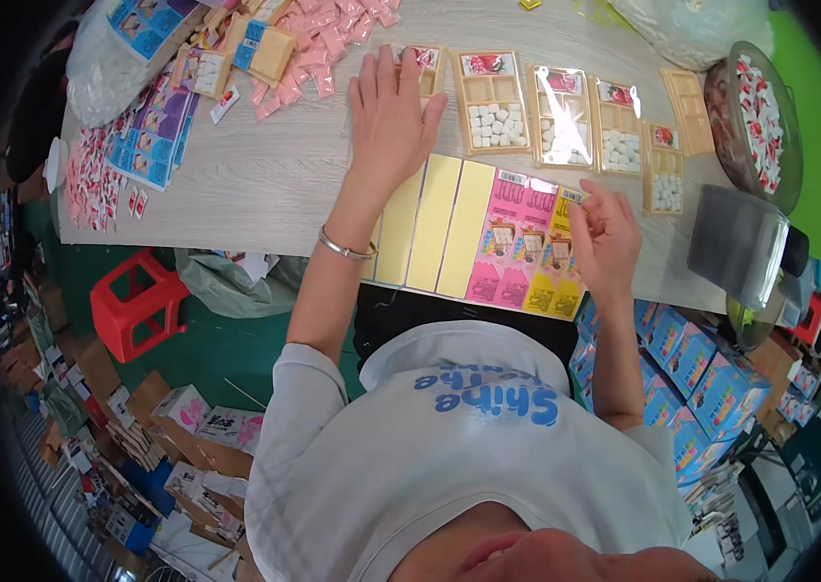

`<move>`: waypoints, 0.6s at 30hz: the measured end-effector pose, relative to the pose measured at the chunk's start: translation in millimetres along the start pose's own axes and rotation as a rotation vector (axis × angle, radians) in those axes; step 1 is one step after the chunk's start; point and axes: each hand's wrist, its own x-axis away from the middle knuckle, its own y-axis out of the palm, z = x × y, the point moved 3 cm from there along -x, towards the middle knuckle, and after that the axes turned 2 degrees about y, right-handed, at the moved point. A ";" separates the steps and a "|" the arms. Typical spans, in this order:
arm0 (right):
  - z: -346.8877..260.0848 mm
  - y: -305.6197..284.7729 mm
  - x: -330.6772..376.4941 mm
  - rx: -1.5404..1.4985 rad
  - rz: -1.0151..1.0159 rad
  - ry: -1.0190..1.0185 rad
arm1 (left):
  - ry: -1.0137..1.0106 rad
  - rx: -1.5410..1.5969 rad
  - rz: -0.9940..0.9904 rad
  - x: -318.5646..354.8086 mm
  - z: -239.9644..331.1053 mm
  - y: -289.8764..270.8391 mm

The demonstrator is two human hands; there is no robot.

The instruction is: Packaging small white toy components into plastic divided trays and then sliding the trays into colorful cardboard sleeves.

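Note:
My left hand (389, 121) lies flat, fingers stretched out, over a wooden-coloured compartment tray (427, 85) with a strawberry-printed packet; the hand hides most of that tray. A sticker sheet (418, 238) lies along the table's near edge, its left part bare yellow backing, its right part pink and yellow labels (517, 242). My right hand (609, 238) is curled at the sheet's upper right corner, thumb and forefinger closed by a yellow label there. To the right of my left hand stands a row of similar trays (493, 102) holding white cubes and red-printed packets.
Pink sachets (318, 53) are heaped at the far left, beside blue-purple printed sheets (153, 136) and small red-white packets (95, 184). A bowl of packets (755, 126) and a clear plastic container (738, 247) stand right. A red stool (139, 306) and blue boxes (682, 364) stand below.

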 end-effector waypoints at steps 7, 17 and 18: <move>-0.7 19.2 13.5 0.028 0.042 -0.086 | -0.255 -0.041 -0.018 -8.0 12.8 5.8; 5.8 2.0 20.9 0.044 0.094 -0.166 | -0.195 -0.230 0.011 -6.3 42.6 26.1; 5.9 0.4 18.1 0.110 0.080 -0.183 | -0.068 -0.241 0.006 -6.8 40.3 27.5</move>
